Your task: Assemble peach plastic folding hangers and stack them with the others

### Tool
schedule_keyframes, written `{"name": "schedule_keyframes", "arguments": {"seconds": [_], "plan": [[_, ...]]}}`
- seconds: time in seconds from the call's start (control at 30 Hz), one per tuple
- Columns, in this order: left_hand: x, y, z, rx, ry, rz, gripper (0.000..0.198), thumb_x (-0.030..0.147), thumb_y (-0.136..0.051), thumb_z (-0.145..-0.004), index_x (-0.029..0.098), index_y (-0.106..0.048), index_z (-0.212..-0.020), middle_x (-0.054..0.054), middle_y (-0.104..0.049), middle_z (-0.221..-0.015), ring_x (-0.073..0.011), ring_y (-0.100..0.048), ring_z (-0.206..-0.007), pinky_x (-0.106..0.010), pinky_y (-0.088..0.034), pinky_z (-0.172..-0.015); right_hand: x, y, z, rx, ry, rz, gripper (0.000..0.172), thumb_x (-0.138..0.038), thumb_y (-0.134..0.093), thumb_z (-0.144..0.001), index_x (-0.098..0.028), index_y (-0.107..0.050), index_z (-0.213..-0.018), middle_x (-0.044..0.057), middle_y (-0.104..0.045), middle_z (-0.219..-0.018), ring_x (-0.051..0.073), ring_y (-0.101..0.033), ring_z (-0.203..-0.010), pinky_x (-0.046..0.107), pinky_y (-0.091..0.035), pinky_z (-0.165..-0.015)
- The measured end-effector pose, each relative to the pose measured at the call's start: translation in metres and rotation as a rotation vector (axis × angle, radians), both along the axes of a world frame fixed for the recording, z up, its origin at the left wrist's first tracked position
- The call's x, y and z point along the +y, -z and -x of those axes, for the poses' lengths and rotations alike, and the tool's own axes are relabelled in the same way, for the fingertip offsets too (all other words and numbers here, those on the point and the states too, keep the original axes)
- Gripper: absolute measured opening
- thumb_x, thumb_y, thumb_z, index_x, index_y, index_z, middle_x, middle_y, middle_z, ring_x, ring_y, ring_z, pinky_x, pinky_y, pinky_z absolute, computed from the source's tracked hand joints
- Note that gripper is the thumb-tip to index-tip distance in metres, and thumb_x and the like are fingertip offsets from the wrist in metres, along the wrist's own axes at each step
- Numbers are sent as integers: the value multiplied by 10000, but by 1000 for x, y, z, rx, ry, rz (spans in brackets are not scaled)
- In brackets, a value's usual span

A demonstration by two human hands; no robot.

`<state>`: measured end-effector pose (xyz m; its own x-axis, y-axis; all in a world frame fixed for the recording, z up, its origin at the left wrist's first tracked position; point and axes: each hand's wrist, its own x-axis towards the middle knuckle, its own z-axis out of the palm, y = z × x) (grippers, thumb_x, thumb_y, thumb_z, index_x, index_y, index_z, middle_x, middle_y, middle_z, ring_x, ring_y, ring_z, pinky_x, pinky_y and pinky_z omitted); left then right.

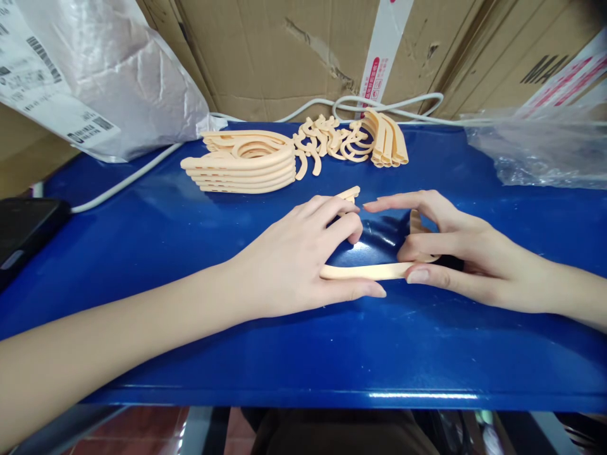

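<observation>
A peach-coloured plastic hanger piece [365,272] lies on the blue table [190,240] between my two hands. My left hand [294,259] rests over its left end, fingers curled on the upper bar and thumb along the lower bar. My right hand [455,253] grips its right end, with the index finger stretched toward the left hand and the thumb on the lower bar. Most of the piece is hidden under my fingers.
A stack of peach hangers [246,167] lies behind my hands, with loose hooks [327,142] and more stacked pieces [386,142] to its right. White cable [393,104], cardboard boxes [284,50], a white bag [104,69], clear plastic [545,145] and a black phone [23,227] surround them.
</observation>
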<state>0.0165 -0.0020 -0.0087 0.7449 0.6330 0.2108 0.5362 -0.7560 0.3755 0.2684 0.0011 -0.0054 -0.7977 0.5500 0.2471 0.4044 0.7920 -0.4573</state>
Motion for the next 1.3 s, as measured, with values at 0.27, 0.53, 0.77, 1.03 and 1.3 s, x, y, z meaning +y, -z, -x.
{"name": "schedule_keyframes", "arguments": {"seconds": [0.27, 0.53, 0.77, 1.03, 1.3], "plan": [[0, 2, 0, 3, 5, -20, 459, 611, -592, -852, 173, -547, -983, -147, -555, -1274, -309, -415, -1321, -451, -377, -1073, -2, 1, 1, -10, 4, 107, 163, -302, -587, -905, -206, -668, -801, 47, -430, -1457, 241, -564, -1121, 415, -496, -925], [1, 3, 2, 27, 33, -46, 436, 592, -580, -870, 184, -539, -1017, -128, -569, -1272, -300, -458, -1261, -456, -380, -1053, 1, 1, 1, -42, -26, -89, 119, -330, -597, -906, -232, -653, -868, 28, -425, -1480, 295, -367, -1371, 545, -313, -1112], [1, 2, 2, 8, 25, -22, 417, 584, -521, -909, 183, -535, -1020, -141, -560, -1300, -306, -455, -1273, -463, -378, -1066, -2, 2, 3, -27, 50, -151, 165, -326, -546, -935, -199, -632, -873, 96, -379, -1529, 322, -267, -1450, 579, -167, -1188], [0, 1, 1, -14, -15, 7, 374, 552, -520, -923, 187, -528, -1006, -147, -531, -1339, -292, -437, -1303, -454, -384, -1058, -1, 6, 2, -38, 111, -171, 181, -291, -462, -978, -192, -614, -977, 112, -239, -1595, 297, -218, -1464, 538, -325, -1121], [-1, 2, 1, -44, -41, 4, 369, 544, -588, -880, 199, -524, -995, -133, -550, -1331, -307, -386, -1369, -485, -376, -1085, 0, 3, 2, -26, 38, 50, 149, -241, -453, -970, -218, -599, -987, 39, -254, -1593, 236, -503, -1261, 422, -457, -1032]]}}
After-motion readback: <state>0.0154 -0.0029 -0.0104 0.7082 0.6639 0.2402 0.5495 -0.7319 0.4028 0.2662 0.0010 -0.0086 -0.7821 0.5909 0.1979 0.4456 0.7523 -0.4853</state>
